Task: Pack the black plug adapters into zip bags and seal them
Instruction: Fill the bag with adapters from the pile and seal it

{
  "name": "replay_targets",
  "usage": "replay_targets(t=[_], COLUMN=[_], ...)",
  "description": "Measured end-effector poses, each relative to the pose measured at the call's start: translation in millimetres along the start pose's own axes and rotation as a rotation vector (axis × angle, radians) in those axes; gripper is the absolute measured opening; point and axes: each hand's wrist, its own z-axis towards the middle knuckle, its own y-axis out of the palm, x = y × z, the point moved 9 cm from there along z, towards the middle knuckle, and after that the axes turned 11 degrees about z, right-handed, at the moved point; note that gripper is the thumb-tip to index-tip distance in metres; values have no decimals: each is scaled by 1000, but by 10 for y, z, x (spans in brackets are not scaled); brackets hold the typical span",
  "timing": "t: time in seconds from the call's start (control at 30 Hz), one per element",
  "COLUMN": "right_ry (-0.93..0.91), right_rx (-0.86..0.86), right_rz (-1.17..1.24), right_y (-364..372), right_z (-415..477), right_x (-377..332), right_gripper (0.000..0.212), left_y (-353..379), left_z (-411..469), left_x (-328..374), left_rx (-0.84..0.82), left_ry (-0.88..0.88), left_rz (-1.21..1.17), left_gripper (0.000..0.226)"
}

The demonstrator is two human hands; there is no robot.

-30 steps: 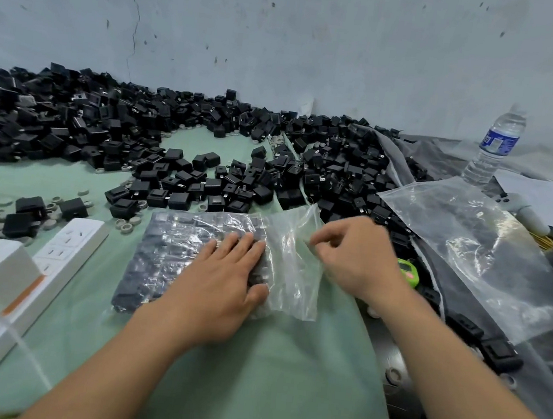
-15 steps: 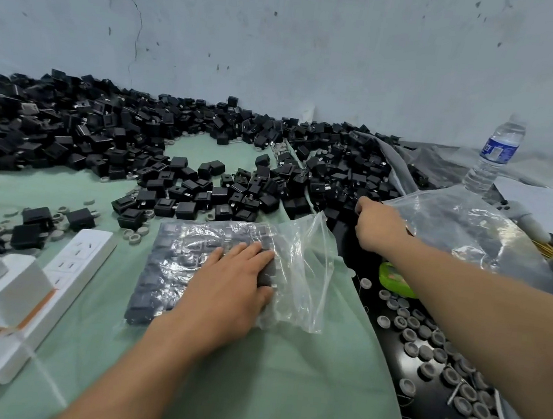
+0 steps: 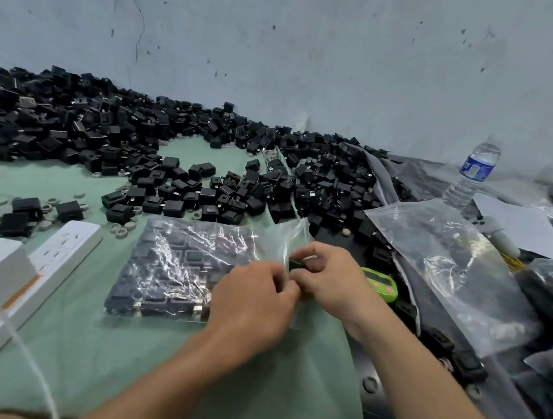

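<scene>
Your left hand [image 3: 250, 306] had its fingers [image 3: 282, 284] curled in tight at the open mouth of the clear plastic zip bag [image 3: 189, 265]. They were pinching its film edge as far as could be seen, since the knuckles hid the exact contact. Close against them on the right, the fingers [image 3: 311, 253] of your right hand [image 3: 328, 284] were clamped round one small black plug adapter [image 3: 296, 265], which you held right at that mouth.

Going by how things lay, you were part-way through the job, and this bag was near its end. At the left and along the back of the green-covered bench [image 3: 147, 360], the heap of loose black plug adapters [image 3: 70, 130] was large, so most of the packing was left to do. Just right of the long white power strip [image 3: 56, 253], the bag lay flat on the bench. Flat rows of adapters filled most of it. Its mouth faced right and was not yet sealed, so you had the last pieces to go in and the zip to press shut. Further right, beyond the small green gadget [image 3: 380, 285], a stack of clear empty zip bags [image 3: 451, 263] lay waiting. The dark bundles at the far right edge may have been finished bags, but they were too blurred to tell.
</scene>
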Motion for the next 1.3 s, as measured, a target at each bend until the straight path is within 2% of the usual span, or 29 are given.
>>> replay_targets(t=[0.07, 0.13, 0.23, 0.33, 0.43, 0.53, 0.73, 0.87, 0.9, 1.0, 1.03, 1.13, 1.2, 1.3], right_ry=[22, 40, 17, -71, -65, -11, -15, -33, -62, -163, -188, -231, -254, -236], right_rx=[-125, -260, -325, -377, -480, -511, -491, -479, -452, -363, -345, -360, -379, -474], right_rz=[36, -15, -50, 22, -6, -102, -261, -304, -370, -792, -867, -873, -883, -868], right_y=[120, 252, 316, 370, 445, 459, 495, 464, 455, 507, 531, 581, 624, 672], right_z=[4, -30, -38, -27, -38, -20, -5, 4, 34, 107, 112, 74, 44, -2], right_x=[23, 52, 11, -123, -117, -29, 33, 43, 43, 61, 59, 20, 3, 15], right_gripper=[22, 28, 17, 16, 23, 22, 25, 13, 8, 20, 23, 25, 22, 13], left_y=[-55, -140, -272, -453, -587, -543, -347, -358, -344, -271, -274, -279, -277, -288], left_z=[-42, -79, -46, 142, 324, 404, 356, 277, 243, 155, 147, 74, -10, -106], left_x=[18, 88, 117, -160, -568, -778, -709, -595, -565, -534, -545, -523, -416, -189], left_rx=[57, 92, 64, 49, 36, -71, -230, -250, -280, -386, -404, -478, -449, -220], left_ry=[16, 93, 200, 102, -49, -86, 22, 104, 124, 142, 132, 131, 170, 249], left_rz=[-195, -217, -227, -359, -255, -140, -49, -29, -19, 33, 55, 121, 221, 439], left_gripper=[30, 27, 28, 34, 22, 23, 19, 18, 16, 13, 11, 13, 18, 39])
